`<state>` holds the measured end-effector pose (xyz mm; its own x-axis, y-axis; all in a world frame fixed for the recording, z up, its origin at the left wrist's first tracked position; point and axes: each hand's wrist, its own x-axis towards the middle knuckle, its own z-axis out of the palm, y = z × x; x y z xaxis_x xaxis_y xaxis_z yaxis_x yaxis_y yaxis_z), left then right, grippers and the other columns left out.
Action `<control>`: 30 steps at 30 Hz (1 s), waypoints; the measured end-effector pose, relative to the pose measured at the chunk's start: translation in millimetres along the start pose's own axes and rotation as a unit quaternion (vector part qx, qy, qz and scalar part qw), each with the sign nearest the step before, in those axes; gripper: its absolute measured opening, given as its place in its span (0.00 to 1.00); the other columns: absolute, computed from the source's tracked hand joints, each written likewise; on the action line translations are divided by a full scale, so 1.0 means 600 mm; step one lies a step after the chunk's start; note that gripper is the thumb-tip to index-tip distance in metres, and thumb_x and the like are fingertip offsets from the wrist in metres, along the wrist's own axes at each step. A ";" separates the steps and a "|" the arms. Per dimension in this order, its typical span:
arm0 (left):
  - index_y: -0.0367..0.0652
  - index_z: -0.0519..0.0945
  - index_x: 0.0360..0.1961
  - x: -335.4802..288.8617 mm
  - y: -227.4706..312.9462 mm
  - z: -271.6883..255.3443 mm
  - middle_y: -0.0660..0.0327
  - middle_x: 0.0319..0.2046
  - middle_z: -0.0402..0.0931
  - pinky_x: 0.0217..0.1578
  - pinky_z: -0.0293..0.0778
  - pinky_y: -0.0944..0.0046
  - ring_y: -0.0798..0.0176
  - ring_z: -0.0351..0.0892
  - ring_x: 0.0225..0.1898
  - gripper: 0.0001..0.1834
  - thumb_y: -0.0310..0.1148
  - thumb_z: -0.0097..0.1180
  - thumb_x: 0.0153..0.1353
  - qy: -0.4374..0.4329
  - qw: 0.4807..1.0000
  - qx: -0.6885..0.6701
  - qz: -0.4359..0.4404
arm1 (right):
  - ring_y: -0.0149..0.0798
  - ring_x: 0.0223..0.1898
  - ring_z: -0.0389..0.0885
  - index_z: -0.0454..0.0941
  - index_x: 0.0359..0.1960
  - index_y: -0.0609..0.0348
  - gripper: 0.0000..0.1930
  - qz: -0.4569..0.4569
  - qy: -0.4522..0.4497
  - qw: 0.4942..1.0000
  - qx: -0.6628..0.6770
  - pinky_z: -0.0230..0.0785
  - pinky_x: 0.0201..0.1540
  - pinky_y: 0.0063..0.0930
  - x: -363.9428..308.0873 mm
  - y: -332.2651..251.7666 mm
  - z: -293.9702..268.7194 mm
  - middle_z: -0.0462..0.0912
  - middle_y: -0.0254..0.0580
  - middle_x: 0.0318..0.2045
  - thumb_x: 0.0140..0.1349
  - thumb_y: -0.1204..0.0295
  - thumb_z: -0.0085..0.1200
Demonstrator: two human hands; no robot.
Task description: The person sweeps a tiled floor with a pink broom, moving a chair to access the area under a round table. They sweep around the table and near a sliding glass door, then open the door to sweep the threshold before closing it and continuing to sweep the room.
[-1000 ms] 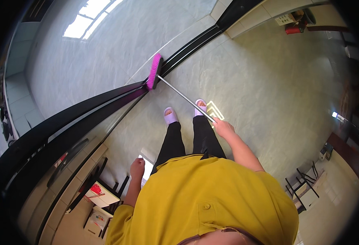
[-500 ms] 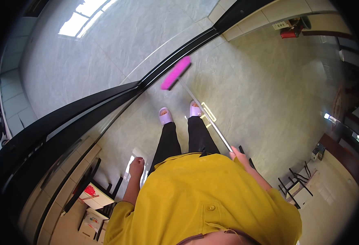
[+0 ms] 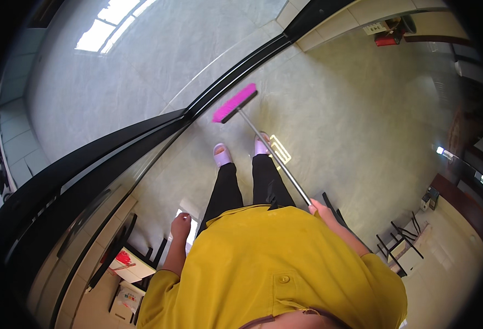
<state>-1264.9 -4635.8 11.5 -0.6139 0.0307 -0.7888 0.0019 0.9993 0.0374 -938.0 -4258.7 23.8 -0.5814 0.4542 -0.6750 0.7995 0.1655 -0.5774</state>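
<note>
A broom with pink bristles [image 3: 234, 103] and a black base lies at an angle ahead of my feet, close to the dark door track. Its silver handle [image 3: 285, 169] slants back across my right leg to my right hand [image 3: 321, 211], whose fingers are wrapped round the upper end. My left hand [image 3: 181, 225] hangs at my left side, fingers curled in, with nothing visible in it. Below the broom head are my two feet in light purple slippers [image 3: 222, 156].
A black sliding-door track [image 3: 236, 74] crosses the grey floor [image 3: 335, 109] diagonally. Black-framed furniture [image 3: 134, 263] stands at the lower left. At the right is a chair-like black frame [image 3: 400, 249]. A red object [image 3: 388, 39] rests by the far right wall.
The broom head has turned slightly and come a little nearer my feet. My left hand has shifted slightly; my right hand keeps its grip, and my feet stay in place.
</note>
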 end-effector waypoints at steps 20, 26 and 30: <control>0.46 0.79 0.34 0.022 0.022 0.003 0.53 0.31 0.78 0.36 0.72 0.56 0.51 0.77 0.35 0.13 0.41 0.50 0.52 0.012 0.999 -0.035 0.039 | 0.51 0.41 0.74 0.66 0.52 0.52 0.20 0.115 -0.075 0.990 -0.044 0.66 0.41 0.38 0.109 -0.079 0.020 0.76 0.53 0.37 0.60 0.59 0.39; 0.46 0.79 0.35 0.016 -0.007 -0.004 0.53 0.31 0.78 0.37 0.72 0.56 0.51 0.77 0.35 0.13 0.40 0.50 0.51 0.034 0.998 -0.042 0.026 | 0.29 0.11 0.59 0.68 0.43 0.50 0.13 0.326 -0.132 0.901 0.253 0.53 0.11 0.24 0.143 -0.066 0.013 0.62 0.34 0.14 0.60 0.62 0.38; 0.47 0.80 0.35 0.007 -0.030 0.016 0.53 0.31 0.78 0.38 0.72 0.56 0.51 0.77 0.35 0.13 0.40 0.49 0.51 0.006 1.000 0.012 0.010 | 0.41 0.17 0.70 0.67 0.47 0.50 0.15 0.291 -0.031 0.949 0.119 0.63 0.19 0.33 0.046 -0.047 -0.028 0.71 0.44 0.18 0.60 0.63 0.40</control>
<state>-1259.6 -4653.4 1.6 -0.6223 0.0497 -0.7812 0.0329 0.9988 0.0373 -974.1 -4236.0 29.5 -0.0664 0.3549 -0.9325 0.9355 -0.3029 -0.1819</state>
